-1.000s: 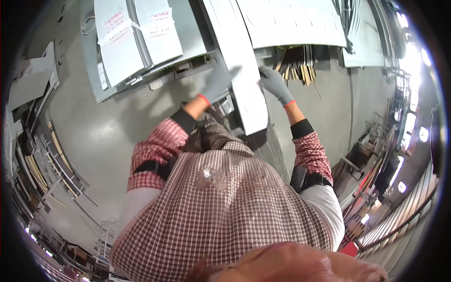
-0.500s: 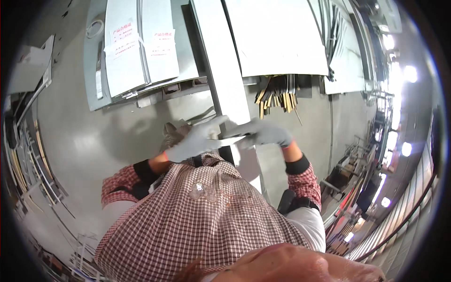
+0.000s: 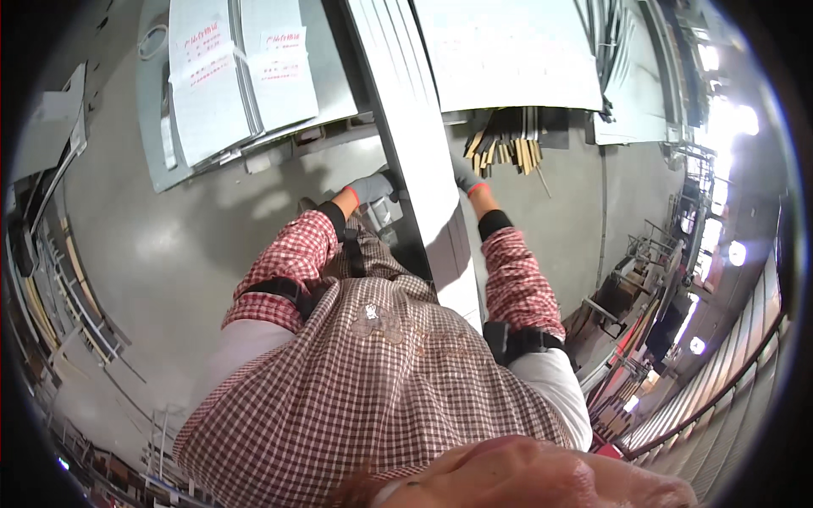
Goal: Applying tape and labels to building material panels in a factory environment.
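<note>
A long white panel, or a stack of such panels, runs away from my body, its dark side showing on the left. My left hand, in a grey glove with an orange cuff, is at the panel's left side, its fingertips out of sight there. On the opposite side, my right hand, gloved alike, reaches in at the right edge, mostly hidden by the panel. Whether the fingers grip it does not show. Below my left hand is a small pale object that I cannot make out.
Wrapped flat panels lie on a bench at far left, near a tape roll. A white sheet-topped table stands at far right, with strips jutting from under it. Dark strips lie beyond. Racks line the right.
My hands, close together above the panel before, have parted and moved forward and down to its two sides. The view has shifted slightly.
</note>
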### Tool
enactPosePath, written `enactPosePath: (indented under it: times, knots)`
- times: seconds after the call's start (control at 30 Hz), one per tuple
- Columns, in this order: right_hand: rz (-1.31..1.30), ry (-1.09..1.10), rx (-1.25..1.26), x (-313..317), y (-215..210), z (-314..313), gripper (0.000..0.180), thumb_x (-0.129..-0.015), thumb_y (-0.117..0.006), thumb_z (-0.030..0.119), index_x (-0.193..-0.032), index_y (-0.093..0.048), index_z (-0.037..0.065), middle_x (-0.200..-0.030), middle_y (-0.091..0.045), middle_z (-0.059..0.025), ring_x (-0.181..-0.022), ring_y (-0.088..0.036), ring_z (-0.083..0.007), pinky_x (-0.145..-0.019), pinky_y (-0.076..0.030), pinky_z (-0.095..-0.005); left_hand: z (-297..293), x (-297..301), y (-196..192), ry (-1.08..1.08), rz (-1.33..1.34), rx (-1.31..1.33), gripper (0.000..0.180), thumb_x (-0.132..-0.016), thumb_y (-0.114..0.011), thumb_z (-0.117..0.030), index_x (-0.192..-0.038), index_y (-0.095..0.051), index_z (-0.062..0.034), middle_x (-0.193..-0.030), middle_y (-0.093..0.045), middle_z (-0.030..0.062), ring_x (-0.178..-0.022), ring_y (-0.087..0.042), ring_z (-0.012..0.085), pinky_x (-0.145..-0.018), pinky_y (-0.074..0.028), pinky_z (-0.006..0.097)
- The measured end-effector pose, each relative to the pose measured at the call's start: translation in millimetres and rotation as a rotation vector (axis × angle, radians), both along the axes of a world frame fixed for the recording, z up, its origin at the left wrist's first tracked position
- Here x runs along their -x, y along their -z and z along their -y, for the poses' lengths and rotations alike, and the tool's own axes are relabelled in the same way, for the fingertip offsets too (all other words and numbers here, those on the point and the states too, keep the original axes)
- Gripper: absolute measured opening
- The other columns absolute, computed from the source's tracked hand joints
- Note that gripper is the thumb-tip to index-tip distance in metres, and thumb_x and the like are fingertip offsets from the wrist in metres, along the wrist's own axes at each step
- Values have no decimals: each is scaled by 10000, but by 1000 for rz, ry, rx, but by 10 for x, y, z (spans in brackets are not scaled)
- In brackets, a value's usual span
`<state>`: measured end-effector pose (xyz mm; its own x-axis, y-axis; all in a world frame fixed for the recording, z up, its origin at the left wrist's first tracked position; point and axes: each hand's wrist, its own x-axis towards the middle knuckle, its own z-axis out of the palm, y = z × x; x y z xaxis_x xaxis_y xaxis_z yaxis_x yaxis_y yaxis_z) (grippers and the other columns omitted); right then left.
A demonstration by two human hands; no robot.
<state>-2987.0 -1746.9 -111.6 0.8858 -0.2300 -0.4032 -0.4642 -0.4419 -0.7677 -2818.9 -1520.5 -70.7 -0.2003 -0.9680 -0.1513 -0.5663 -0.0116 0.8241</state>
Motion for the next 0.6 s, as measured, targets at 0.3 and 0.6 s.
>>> enactPosePath:
  times: [0.3, 0.6]
  knots:
    - [92, 490, 254, -423, -1797, -1315, 704, -701, -714, 212, -1299, -401, 10, -1283, -426, -274, -1181, -435, -339, -972, -354, -409, -268, -10, -63, -393, -553, -339, 324, -862, -532, -165, -1149, -580, -23, -1036, -639, 134, -769, -617, 235, -659, -510, 396]
    - [-99, 193, 952, -220, -1183, -1877, 939, -623, -724, 351, -1392, -262, 74, -1381, -259, -317, -1250, -304, -445, -993, -272, -525, -607, 237, -533, -501, -759, 263, 331, -825, -584, -267, -1103, -624, -91, -895, -671, 131, -694, -645, 212, -644, -508, 353]
